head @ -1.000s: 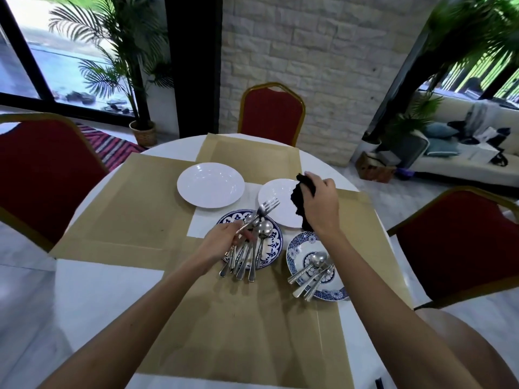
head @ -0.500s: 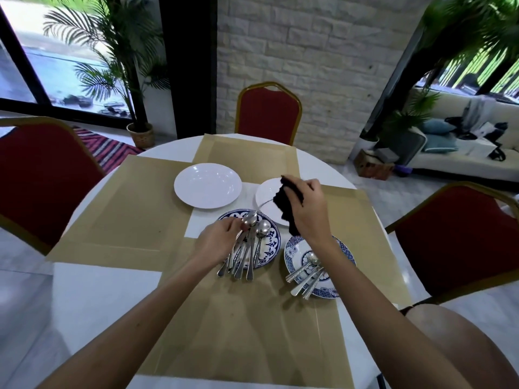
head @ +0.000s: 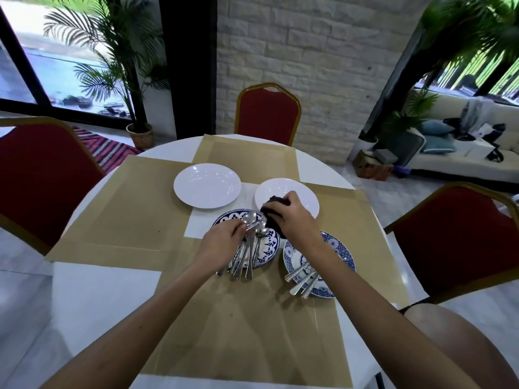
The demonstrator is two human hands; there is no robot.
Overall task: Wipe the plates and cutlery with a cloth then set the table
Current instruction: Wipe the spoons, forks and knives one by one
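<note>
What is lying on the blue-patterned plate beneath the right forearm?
A few pieces of silver cutlery lie on the blue-patterned plate, handles overhanging its near rim. The right forearm covers their heads, so spoons or forks cannot be told.

Four plates (head: 207,186), three chairs (head: 268,113), one cloth (head: 272,213).

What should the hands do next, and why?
Probably wrap the black cloth in the right hand round the cutlery piece that the left hand holds over the blue patterned plate. Cloth and cutlery nearly touch, ready for wiping.
</note>
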